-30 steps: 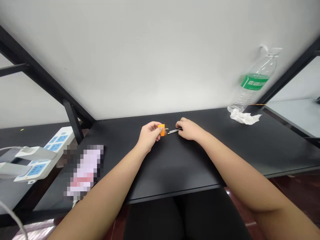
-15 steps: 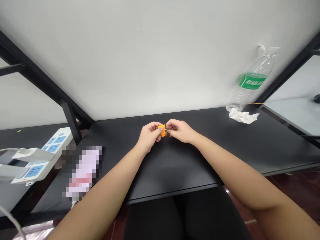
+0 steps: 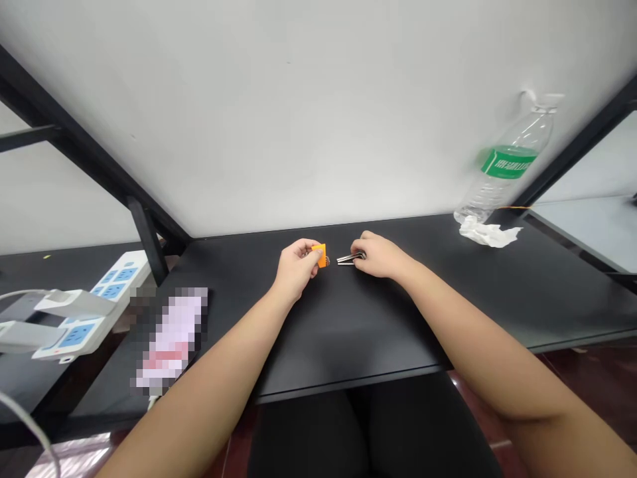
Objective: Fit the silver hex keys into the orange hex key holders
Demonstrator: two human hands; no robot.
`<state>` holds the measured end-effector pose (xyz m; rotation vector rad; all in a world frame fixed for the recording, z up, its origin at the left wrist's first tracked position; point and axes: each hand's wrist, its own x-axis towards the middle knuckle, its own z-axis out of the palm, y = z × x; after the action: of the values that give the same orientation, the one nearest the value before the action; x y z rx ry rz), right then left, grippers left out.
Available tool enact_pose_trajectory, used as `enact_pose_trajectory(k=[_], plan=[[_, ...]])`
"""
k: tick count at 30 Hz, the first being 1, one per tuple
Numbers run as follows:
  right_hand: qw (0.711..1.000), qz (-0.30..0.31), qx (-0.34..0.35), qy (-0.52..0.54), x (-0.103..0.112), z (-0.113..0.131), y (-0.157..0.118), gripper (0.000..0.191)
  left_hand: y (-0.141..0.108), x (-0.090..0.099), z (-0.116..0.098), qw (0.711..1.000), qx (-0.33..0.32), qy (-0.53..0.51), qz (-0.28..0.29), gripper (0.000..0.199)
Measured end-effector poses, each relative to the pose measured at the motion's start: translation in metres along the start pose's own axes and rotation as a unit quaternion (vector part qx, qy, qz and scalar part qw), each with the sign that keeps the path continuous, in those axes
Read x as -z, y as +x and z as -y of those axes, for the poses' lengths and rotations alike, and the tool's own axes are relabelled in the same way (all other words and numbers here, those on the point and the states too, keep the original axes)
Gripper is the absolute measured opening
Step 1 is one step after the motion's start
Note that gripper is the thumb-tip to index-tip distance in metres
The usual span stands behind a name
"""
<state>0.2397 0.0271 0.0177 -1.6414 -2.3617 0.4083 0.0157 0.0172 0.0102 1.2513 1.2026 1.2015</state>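
Over the middle of the black table (image 3: 348,332), my left hand (image 3: 294,269) pinches a small orange piece (image 3: 319,255) between thumb and fingers. Small metal parts (image 3: 327,261) show at its right edge, too small to make out. To the right, my right hand (image 3: 377,255) is closed around several thin metal pieces (image 3: 346,260), which stick out to the left past its fingertips. A short gap separates the metal pieces from the orange piece.
A clear bottle with a green label (image 3: 510,162) leans against the wall at the back right, crumpled white tissue (image 3: 488,234) before it. On the left are a blurred-out pink object (image 3: 172,338) and a white power strip (image 3: 107,299) with plugs.
My right hand has moved right, away from the orange piece, and the metal pieces in it now show clearly. My left hand still holds the orange piece. The view has shifted slightly.
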Motion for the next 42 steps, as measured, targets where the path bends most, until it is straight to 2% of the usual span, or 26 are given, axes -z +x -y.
enact_pose_trajectory(k=[3,7,12,14,16,18,21,25,32,35,39,42], plan=[[1.0,0.014,0.02,-0.01,-0.005,-0.006,0.003,0.036,0.0,0.0,0.001,1.0,-0.003,-0.003,0.004,0.023],[0.998,0.019,0.051,-0.024,-0.011,-0.008,0.007,0.026,0.0,0.0,0.001,1.0,-0.004,0.005,0.006,0.022],[0.998,-0.002,0.048,-0.038,-0.012,-0.003,0.007,0.023,0.0,-0.001,0.002,1.0,-0.008,0.006,0.008,0.022],[0.998,-0.036,0.047,-0.016,-0.011,0.0,0.005,0.021,0.0,-0.001,0.003,1.0,-0.01,0.009,0.009,0.023],[0.994,-0.057,0.046,0.076,-0.011,0.005,0.004,0.015,0.0,-0.001,0.003,1.0,-0.012,0.018,0.014,0.024],[0.971,-0.036,0.048,0.233,-0.014,0.013,0.004,0.011,-0.001,-0.001,0.003,0.999,-0.016,0.027,0.023,0.023],[0.908,0.016,0.046,0.416,-0.022,0.025,0.003,0.01,-0.002,-0.001,0.004,0.998,-0.028,0.042,0.04,0.023],[0.877,0.037,0.01,0.48,-0.029,0.035,0.003,0.017,-0.002,-0.001,0.006,0.995,-0.037,0.076,0.054,0.021],[0.84,0.061,-0.033,0.539,-0.025,0.031,0.004,0.017,0.0,-0.001,0.008,0.995,-0.033,0.079,0.051,0.02],[0.861,0.06,-0.047,0.502,-0.023,0.027,0.004,0.018,0.001,0.0,0.01,0.994,-0.033,0.089,0.047,0.019],[0.935,0.022,-0.077,0.344,-0.013,0.019,0.004,0.011,0.003,0.002,0.01,0.994,-0.035,0.1,0.022,0.018],[0.975,0.037,-0.081,0.206,-0.007,0.013,0.004,0.007,0.005,0.004,0.009,0.996,-0.034,0.084,-0.002,0.018]])
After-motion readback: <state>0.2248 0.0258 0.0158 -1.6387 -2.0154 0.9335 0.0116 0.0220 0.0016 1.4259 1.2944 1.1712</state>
